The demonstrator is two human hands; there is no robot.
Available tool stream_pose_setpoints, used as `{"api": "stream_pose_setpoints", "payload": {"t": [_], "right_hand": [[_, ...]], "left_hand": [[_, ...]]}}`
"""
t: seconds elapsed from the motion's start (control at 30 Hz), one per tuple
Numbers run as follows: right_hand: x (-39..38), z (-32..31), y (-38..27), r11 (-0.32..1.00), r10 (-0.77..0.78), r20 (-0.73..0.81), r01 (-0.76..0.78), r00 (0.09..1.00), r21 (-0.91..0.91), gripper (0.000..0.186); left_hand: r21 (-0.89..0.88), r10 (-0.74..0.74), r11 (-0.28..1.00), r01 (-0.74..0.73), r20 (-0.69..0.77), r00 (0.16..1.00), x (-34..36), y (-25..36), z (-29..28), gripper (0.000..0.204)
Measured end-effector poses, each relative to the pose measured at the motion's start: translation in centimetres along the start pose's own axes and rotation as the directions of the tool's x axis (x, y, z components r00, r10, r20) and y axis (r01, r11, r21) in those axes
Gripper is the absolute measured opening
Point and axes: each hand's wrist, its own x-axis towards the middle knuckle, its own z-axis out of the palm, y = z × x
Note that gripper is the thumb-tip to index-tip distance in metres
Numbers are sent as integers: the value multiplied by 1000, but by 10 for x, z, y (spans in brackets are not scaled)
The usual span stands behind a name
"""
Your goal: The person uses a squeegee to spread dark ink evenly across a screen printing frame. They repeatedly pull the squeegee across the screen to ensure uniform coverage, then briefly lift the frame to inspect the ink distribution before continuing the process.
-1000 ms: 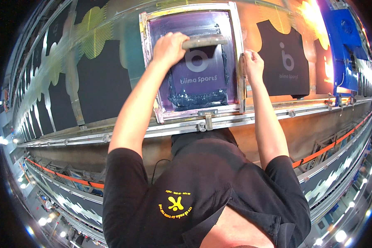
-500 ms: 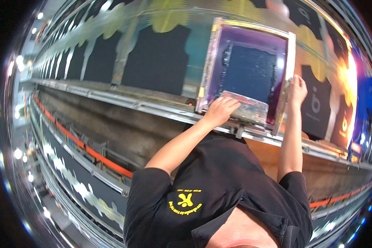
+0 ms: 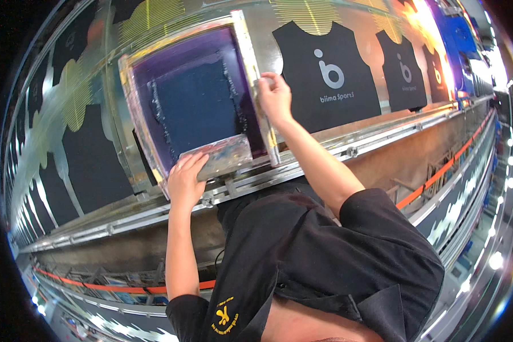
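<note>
A screen-printing frame (image 3: 246,54) with purple mesh lies tilted in view on the long printing table. Dark ink (image 3: 196,102) covers the middle of its mesh. Across the frame's near end rests a wide, paint-stained squeegee (image 3: 228,155). My left hand (image 3: 187,176) is closed on the squeegee's left end, its thumb partly hidden. At the frame's right side, my right hand (image 3: 276,98) has its fingers curled over the rim. Just right of that hand lies a black shirt panel (image 3: 347,108) with a pale print.
More printed black panels (image 3: 402,74) lie to the right, near a bright orange glow. Dark panels (image 3: 91,154) line the table leftward. A metal rail (image 3: 330,151) runs along its near edge. Behind me stands another rack with an orange strip (image 3: 422,191).
The view has turned, so the frame and both hands appear further left. More of the printed panels shows at right. Both hands keep their hold on squeegee and frame.
</note>
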Motion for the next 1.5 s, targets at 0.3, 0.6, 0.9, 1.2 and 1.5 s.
{"api": "stream_pose_setpoints", "payload": {"t": [0.3, 0.6, 0.9, 1.2, 1.5], "right_hand": [[-42, 44, -15, 946, 65, -33, -72, 997, -316, 34], [-45, 42, -9, 954, 85, -17, -87, 996, -286, 33], [12, 76, -82, 601, -706, 118, 679, 698, -423, 59], [-5, 116, -78, 367, -651, 555, 854, 518, -368, 34], [-184, 17, -44, 550, -356, 704, 747, 614, -374, 44]], "left_hand": [[28, 185, 982, -187, 44, 982, 53, -72, -75, 55], [121, 60, 990, -73, 114, 992, 196, -126, -122, 41], [156, 35, 986, -51, 102, 994, 227, -152, -102, 38], [117, 37, 993, -27, -84, 996, 175, -130, -77, 28], [-74, 16, 997, -10, 87, 996, -10, -60, -31, 48]]}}
